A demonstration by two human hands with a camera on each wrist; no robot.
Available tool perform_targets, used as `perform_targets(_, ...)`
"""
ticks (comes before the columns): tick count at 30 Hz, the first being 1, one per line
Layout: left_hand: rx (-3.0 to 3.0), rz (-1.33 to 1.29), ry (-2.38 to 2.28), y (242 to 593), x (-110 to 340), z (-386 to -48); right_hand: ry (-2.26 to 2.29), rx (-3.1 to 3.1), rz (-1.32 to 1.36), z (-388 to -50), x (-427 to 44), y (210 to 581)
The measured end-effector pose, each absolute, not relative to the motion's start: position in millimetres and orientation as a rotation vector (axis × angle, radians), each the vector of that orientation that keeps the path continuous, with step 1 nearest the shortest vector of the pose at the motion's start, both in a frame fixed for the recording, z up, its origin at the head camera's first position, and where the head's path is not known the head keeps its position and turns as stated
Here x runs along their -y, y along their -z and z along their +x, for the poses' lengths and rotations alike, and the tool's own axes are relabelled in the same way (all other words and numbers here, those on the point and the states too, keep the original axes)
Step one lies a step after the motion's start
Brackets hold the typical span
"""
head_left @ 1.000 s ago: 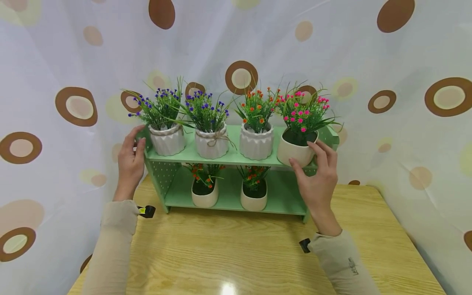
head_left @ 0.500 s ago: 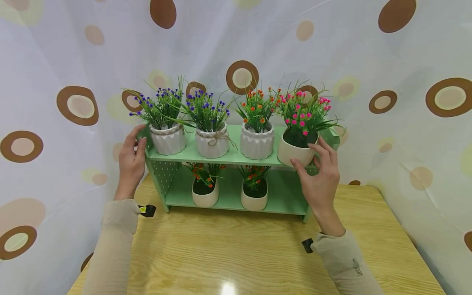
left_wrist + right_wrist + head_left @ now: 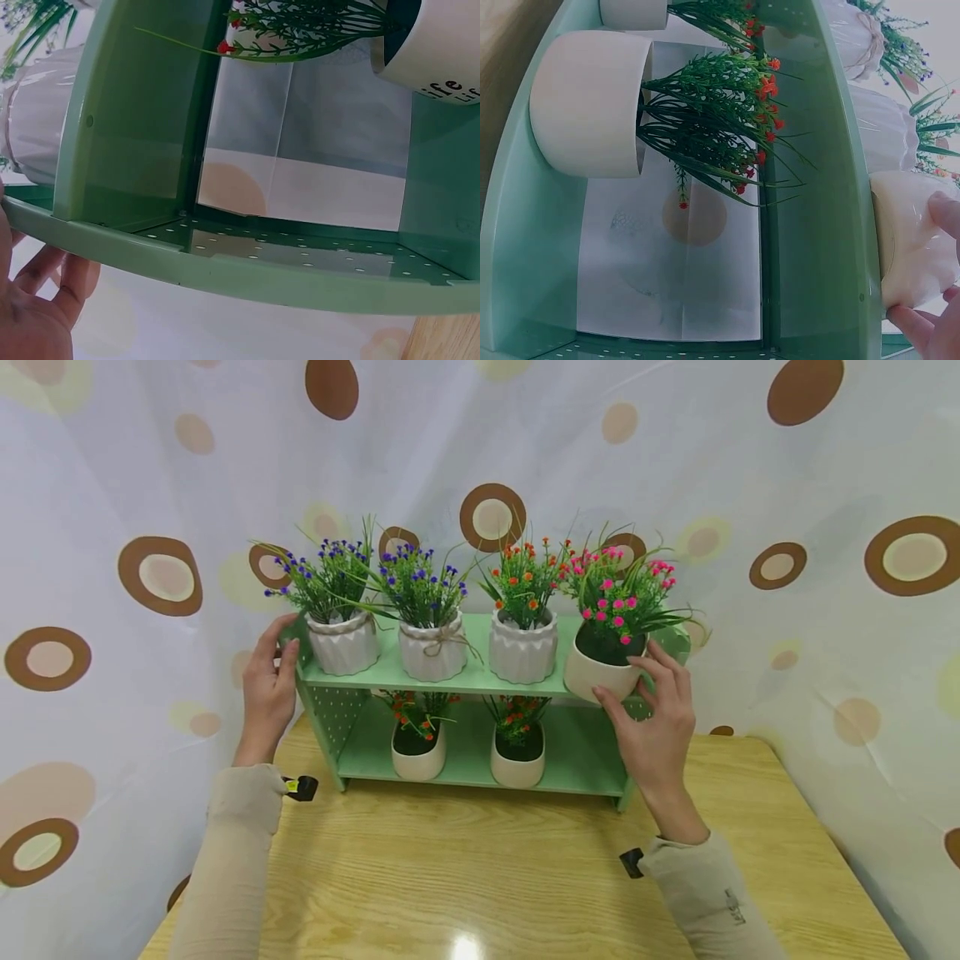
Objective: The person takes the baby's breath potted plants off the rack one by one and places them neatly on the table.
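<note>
A green two-tier shelf [image 3: 472,783] stands on the wooden table. My left hand [image 3: 268,693] grips the top of its left side panel, thumb inside and fingers outside; the left wrist view shows the fingers beyond the panel edge. At the upper tier's right end, my right hand [image 3: 656,727] holds a cream flowerpot [image 3: 600,678] with pink flowers [image 3: 618,603], thumb on its front and fingers at its right side. This pot tilts forward and overhangs the tier's front edge, its underside partly showing in the right wrist view.
On the upper tier stand two white fluted pots with purple flowers [image 3: 431,577] and a white fluted pot [image 3: 522,647] with orange flowers. Below are two cream pots [image 3: 517,768] with orange-red flowers. Behind hangs a patterned curtain [image 3: 555,452]. The wooden table [image 3: 450,877] extends in front.
The pink-flowered pot has leaned slightly further forward, its flowers dipping lower. My right hand has shifted a little to the right. My left hand stays on the side panel.
</note>
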State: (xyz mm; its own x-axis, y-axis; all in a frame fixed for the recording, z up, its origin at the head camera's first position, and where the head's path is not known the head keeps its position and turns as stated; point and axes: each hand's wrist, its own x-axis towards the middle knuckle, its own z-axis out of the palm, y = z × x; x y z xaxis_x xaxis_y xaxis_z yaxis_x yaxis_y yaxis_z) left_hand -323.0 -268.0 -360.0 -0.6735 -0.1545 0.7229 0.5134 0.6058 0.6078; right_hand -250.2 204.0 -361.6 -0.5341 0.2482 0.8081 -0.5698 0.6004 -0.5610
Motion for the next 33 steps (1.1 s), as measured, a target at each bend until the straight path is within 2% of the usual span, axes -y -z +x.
perform_targets(16,2.052,-0.277,1.095,359.3,268.2,-323.0,-1.137,1.839,0.295,-238.6,-210.7,358.7)
perform_targets(33,2.058,-0.287,1.083,360.2,269.3,-323.2,-1.173,1.829,0.322,-205.6,-225.7,358.6)
